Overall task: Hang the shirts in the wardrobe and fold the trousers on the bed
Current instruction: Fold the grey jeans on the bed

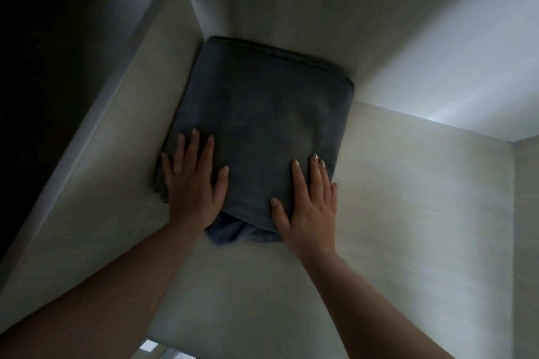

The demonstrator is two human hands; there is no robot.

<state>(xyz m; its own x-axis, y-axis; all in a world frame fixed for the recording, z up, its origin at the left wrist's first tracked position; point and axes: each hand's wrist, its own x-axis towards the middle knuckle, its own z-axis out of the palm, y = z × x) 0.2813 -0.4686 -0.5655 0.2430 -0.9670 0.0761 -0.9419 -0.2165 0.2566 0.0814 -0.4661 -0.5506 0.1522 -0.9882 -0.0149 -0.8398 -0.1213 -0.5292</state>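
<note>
We note the folded dark trousers [256, 137] lying flat on a pale wardrobe shelf [408, 213], pushed into the rear left corner against the side panel [122, 131], with a loose fold bulging out at the near edge. Both hands are flat and grip nothing: the left hand [194, 181] presses the near-left part of the bundle with fingers straight and spread, and the right hand [310, 198] presses the near-right part likewise. We judge the cloth soft, light and limp, liable to unfold if lifted by one edge, so any hold should go under the near edge with both hands supporting the stack.
</note>
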